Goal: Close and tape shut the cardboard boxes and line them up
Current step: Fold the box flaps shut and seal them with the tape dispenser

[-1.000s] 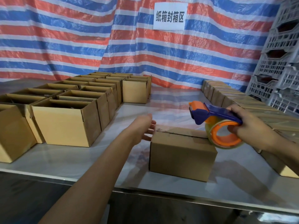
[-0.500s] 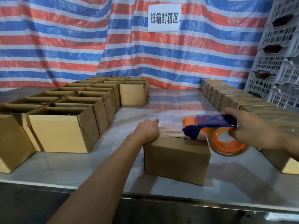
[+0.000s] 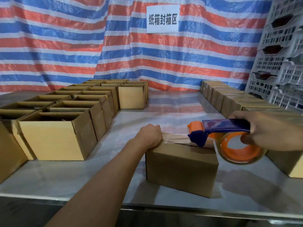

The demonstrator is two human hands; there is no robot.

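Nearest the camera, a closed cardboard box (image 3: 182, 167) sat on the pale table (image 3: 65, 182) close to its front edge, turned slightly askew. The left hand (image 3: 150, 135) rested on the box's top left end, its fingers curled over that edge, with their tips hidden behind the back of the hand. The right hand (image 3: 268, 130) gripped the blue handle of a tape dispenser (image 3: 221, 128), with fingers showing through the orange core of the roll, which hung past the box's right end. The dispenser's blue nose touched the top of the box along the flap seam, and a strip of clear tape (image 3: 176, 139) stretched from it back to the left hand. How much of the seam the tape covered was hard to make out, as the film was nearly invisible against the cardboard. Left of the arm stood open boxes (image 3: 54, 143) in rows running away from the camera, the nearest ones cut off by the frame. On the right, a line of closed boxes (image 3: 229, 102) ran to the back, its near end partly hidden by the right hand and the roll. Behind everything hung a red, white and blue striped tarpaulin (image 3: 82, 46) bearing a white sign (image 3: 162, 18), with grey plastic crates (image 3: 282, 63) stacked at the far right.
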